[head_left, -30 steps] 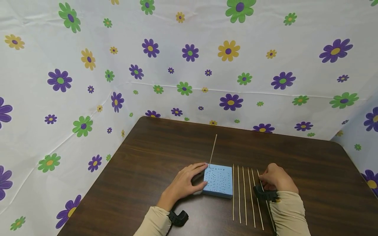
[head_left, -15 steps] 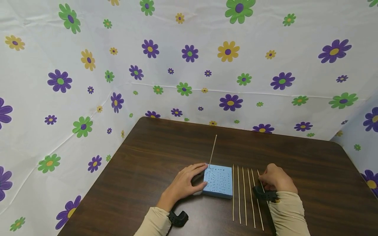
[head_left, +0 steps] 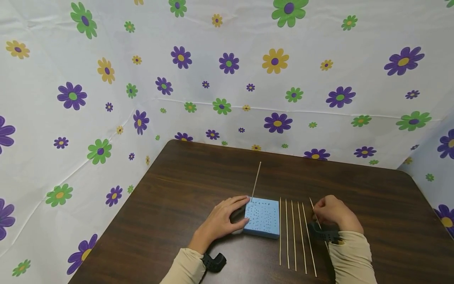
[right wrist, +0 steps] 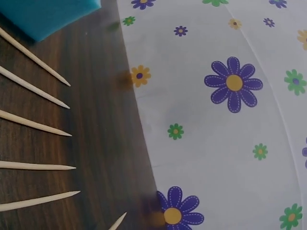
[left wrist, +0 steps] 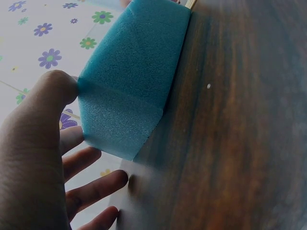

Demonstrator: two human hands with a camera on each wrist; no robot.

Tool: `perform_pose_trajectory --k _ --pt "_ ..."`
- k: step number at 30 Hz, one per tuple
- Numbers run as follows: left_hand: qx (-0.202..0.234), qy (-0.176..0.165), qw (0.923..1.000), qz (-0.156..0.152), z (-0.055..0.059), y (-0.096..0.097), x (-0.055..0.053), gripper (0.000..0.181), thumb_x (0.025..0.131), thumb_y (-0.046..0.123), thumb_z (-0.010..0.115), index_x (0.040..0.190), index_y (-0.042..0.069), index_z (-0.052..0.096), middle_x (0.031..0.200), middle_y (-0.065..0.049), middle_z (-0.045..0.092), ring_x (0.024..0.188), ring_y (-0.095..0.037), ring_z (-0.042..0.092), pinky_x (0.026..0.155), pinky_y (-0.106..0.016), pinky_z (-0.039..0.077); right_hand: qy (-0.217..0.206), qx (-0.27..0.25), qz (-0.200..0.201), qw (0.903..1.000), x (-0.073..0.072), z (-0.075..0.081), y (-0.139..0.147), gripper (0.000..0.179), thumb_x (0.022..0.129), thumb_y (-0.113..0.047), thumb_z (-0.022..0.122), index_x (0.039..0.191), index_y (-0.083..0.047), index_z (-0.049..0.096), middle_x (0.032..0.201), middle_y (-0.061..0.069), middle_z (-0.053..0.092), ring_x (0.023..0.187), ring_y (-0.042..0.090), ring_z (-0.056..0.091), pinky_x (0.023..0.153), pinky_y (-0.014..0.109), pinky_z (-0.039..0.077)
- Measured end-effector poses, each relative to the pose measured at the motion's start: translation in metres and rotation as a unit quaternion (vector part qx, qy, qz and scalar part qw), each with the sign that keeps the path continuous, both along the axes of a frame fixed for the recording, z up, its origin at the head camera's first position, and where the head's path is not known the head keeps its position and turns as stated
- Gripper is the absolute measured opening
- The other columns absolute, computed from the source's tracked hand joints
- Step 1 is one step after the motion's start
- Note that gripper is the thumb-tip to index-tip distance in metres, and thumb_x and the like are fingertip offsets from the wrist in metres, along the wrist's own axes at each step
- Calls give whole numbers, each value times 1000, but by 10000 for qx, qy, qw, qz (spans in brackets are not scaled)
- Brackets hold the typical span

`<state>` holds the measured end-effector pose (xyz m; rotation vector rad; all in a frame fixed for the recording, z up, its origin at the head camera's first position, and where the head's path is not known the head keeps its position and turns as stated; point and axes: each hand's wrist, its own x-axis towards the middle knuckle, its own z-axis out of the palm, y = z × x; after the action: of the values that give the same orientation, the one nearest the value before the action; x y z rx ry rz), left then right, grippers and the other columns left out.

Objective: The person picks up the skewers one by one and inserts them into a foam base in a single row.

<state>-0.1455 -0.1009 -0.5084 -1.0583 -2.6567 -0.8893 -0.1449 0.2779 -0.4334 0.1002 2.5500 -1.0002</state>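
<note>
My left hand rests against the left side of a blue foam block dotted with small holes. Its thumb and index finger touch the block in the head view, and the other fingers spread loosely in the left wrist view. One wooden skewer stands in the block's far left corner. On the right, my right hand pinches another skewer, whose pointed tip shows in the right wrist view. That skewer's lower part is partly hidden by the hand and wrist camera.
Several more skewers lie side by side on the dark wooden table, between the block and my right hand. White cloth with printed flowers hangs behind and beside the table.
The right hand has shifted slightly right, and the skewer it pinches has moved away from the row, its tip farther forward. The left hand and block stay in place.
</note>
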Motion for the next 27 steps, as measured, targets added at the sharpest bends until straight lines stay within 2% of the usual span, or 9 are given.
perform_pose_trajectory --k 6,10,13,17,19,24,27 --pt "-12 -125 9999 20 0 0 0 64 99 46 67 158 27 48 158 2 53 144 -19 53 112 -55 47 252 -537 -136 9981 -2 8 0 29 104 -3 53 120 20 59 90 15 77 78 21 77 70 35 63" --pt "-8 -142 9999 8 0 0 0 64 99 45 68 158 27 48 158 0 53 144 -19 53 112 -54 47 554 -699 -129 9959 -3 13 0 44 104 -5 56 139 19 45 97 16 78 83 22 78 75 36 64" --pt "-9 -90 10000 -2 0 0 0 64 99 46 67 158 27 48 158 0 54 144 -19 53 111 -55 48 712 -1062 -105 9917 -3 12 -2 48 104 -3 57 143 16 36 102 21 77 87 26 78 77 37 64" --pt "-13 -39 10000 16 0 -1 1 64 100 48 65 158 28 48 158 2 53 143 -19 54 110 -55 48 929 -1431 50 9853 -2 12 -11 32 105 -1 56 132 14 48 104 24 75 89 28 79 78 36 64" --pt "-8 -31 10000 15 0 -1 1 64 100 48 66 158 28 48 158 2 53 143 -19 54 110 -54 49 1112 -1442 166 9831 -2 12 -16 26 105 -2 55 127 13 57 105 23 75 90 28 79 78 35 64" --pt "-11 23 10000 3 -1 -1 0 63 100 48 66 157 27 48 157 2 54 142 -19 55 109 -52 50 1671 -1352 249 9763 -2 13 -29 28 106 -7 57 127 7 68 107 21 76 93 29 79 81 31 64" --pt "2 26 10000 -4 0 0 0 63 100 48 65 157 27 49 157 2 54 142 -19 55 109 -53 49 2006 -1594 184 9664 -4 12 -39 29 107 -11 58 128 5 69 110 25 76 93 24 79 81 27 63"
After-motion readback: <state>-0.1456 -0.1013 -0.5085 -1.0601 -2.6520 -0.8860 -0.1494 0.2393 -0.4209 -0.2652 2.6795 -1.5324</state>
